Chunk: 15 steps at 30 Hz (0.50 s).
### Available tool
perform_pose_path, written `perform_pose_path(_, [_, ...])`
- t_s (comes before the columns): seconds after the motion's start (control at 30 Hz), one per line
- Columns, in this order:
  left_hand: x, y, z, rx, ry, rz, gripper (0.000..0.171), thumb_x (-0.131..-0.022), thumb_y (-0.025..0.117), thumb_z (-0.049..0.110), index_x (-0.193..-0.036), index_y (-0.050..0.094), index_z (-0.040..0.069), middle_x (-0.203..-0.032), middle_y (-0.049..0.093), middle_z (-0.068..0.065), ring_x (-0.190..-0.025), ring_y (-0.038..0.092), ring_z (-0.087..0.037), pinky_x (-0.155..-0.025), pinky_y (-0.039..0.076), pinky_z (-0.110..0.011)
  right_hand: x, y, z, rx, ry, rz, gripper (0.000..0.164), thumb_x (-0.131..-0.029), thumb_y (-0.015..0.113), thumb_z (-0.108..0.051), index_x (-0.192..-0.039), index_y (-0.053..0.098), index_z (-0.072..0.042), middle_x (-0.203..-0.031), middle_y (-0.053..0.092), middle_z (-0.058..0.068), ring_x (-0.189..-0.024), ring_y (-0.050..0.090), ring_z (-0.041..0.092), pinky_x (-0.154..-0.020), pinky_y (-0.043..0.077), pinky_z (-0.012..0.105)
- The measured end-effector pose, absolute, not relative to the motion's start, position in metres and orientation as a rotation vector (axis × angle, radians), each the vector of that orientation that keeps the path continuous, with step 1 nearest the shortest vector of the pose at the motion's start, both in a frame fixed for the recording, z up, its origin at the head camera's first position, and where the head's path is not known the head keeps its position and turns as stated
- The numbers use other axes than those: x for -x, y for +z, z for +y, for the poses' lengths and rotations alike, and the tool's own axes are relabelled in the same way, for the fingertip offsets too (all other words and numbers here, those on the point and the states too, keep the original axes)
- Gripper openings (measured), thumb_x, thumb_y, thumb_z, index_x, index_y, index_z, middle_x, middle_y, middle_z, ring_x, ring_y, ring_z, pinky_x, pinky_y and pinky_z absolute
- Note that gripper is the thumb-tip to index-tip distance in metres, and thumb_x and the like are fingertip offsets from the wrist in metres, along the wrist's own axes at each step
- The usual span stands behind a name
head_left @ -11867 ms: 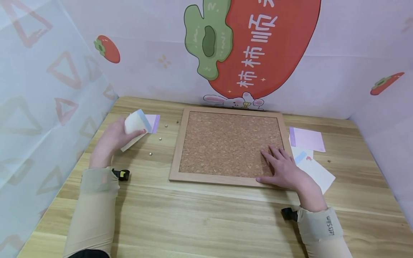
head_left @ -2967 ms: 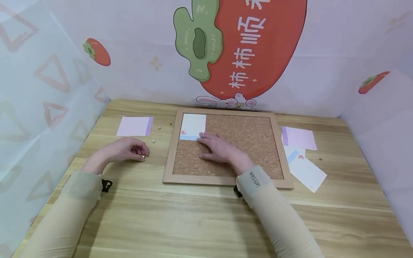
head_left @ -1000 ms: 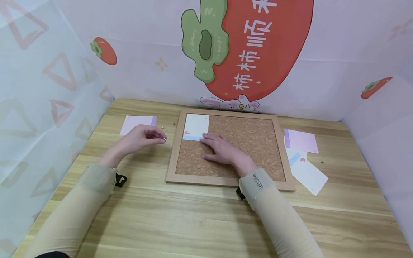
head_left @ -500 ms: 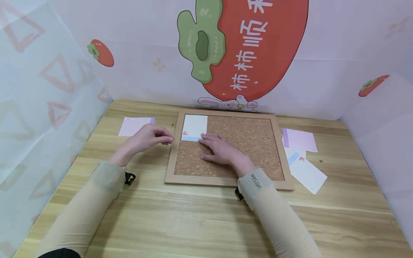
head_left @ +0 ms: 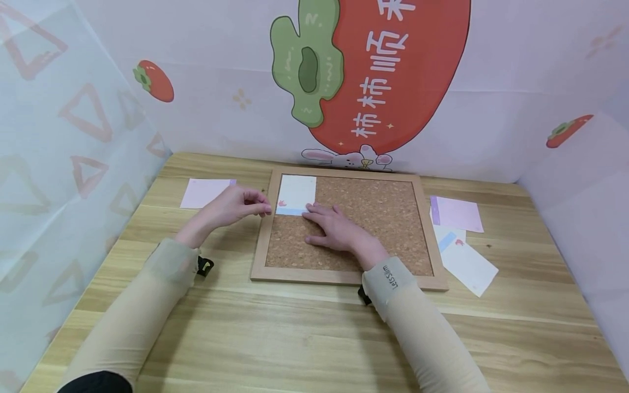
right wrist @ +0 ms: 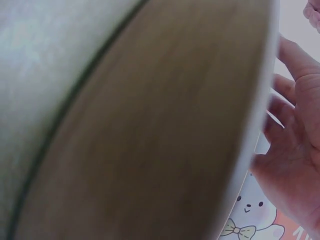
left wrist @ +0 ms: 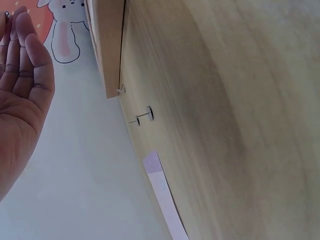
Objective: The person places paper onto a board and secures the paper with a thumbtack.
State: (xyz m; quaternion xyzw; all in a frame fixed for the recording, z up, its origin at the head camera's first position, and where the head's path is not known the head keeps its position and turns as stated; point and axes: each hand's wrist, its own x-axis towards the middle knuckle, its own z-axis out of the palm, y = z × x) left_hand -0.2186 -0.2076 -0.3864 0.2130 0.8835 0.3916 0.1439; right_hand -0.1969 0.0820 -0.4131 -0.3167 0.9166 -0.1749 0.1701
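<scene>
Wooden table [head_left: 275, 333], carrying corkboard [head_left: 378, 218]. I'm logging: left hand [head_left: 230, 206] pinching thumbtack [left wrist: 7, 15] by corkboard's left side; right hand [head_left: 339, 227], unclenched, touching white card [head_left: 297, 191], corkboard's upper left; apparently aligning, next needing firm pressing.

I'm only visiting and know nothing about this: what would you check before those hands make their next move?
1. White card inside the corkboard's far left corner: ok.
2. Right hand touching the card: ok, at its near right corner.
3. Left hand pinching a tack: ok.
4. Left hand over the card: not ok, its fingertips are at the wooden frame.
5. Pinched tack's point facing down: cannot tell.
6. Spare tacks on the table: ok.
</scene>
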Motion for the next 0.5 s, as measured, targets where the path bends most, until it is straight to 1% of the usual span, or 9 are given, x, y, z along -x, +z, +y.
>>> perform_pose_path(0.07, [0.219,-0.384,-0.206,-0.614,1.134,2.561,0.02,-0.095,0.068,0.032,-0.097,0.074,0.013,-0.09,0.076,-0.007,-0.091,0.071,-0.028,-0.082,0.056,-0.037,0.197,-0.413,0.082,0.9,-0.498,2.604,0.067,-0.098,0.061,-0.043,-0.154,0.038,-0.015,-0.167,0.025,0.006,-0.156,0.018,0.022,-0.127,0.009,0.055])
perform_pose_path(0.13, [0.22,-0.382,-0.205,-0.607,1.129,2.581,0.021,-0.095,0.068,0.033,-0.097,0.074,0.014,-0.089,0.076,-0.005,-0.089,0.071,-0.024,-0.081,0.056,-0.036,0.197,-0.413,0.082,0.899,-0.495,2.604,0.067,-0.098,0.061,-0.043,-0.154,0.038,-0.015,-0.167,0.025,0.006,-0.156,0.018,0.022,-0.127,0.009,0.055])
perform_pose_path(0.23, [0.222,-0.382,-0.202,-0.588,1.135,2.585,0.022,-0.094,0.069,0.035,-0.097,0.073,0.013,-0.089,0.076,-0.005,-0.087,0.07,-0.023,-0.081,0.056,-0.038,0.197,-0.413,0.082,0.901,-0.493,2.604,0.066,-0.098,0.061,-0.043,-0.154,0.038,-0.015,-0.167,0.025,0.006,-0.156,0.018,0.023,-0.127,0.009,0.056])
perform_pose_path(0.37, [0.226,-0.383,-0.199,-0.552,1.157,2.545,0.025,-0.095,0.069,0.035,-0.1,0.071,0.011,-0.095,0.076,-0.011,-0.09,0.071,-0.025,-0.087,0.057,-0.046,0.197,-0.413,0.081,0.889,-0.493,2.601,0.066,-0.099,0.06,-0.043,-0.155,0.038,-0.015,-0.167,0.024,0.005,-0.157,0.017,0.022,-0.128,0.009,0.055])
perform_pose_path(0.5, [0.23,-0.382,-0.197,-0.509,1.173,2.531,0.027,-0.094,0.069,0.036,-0.103,0.071,0.011,-0.098,0.077,-0.012,-0.092,0.073,-0.025,-0.09,0.057,-0.047,0.196,-0.412,0.082,0.884,-0.503,2.597,0.067,-0.098,0.06,-0.043,-0.155,0.038,-0.016,-0.167,0.024,0.005,-0.157,0.017,0.021,-0.128,0.008,0.054])
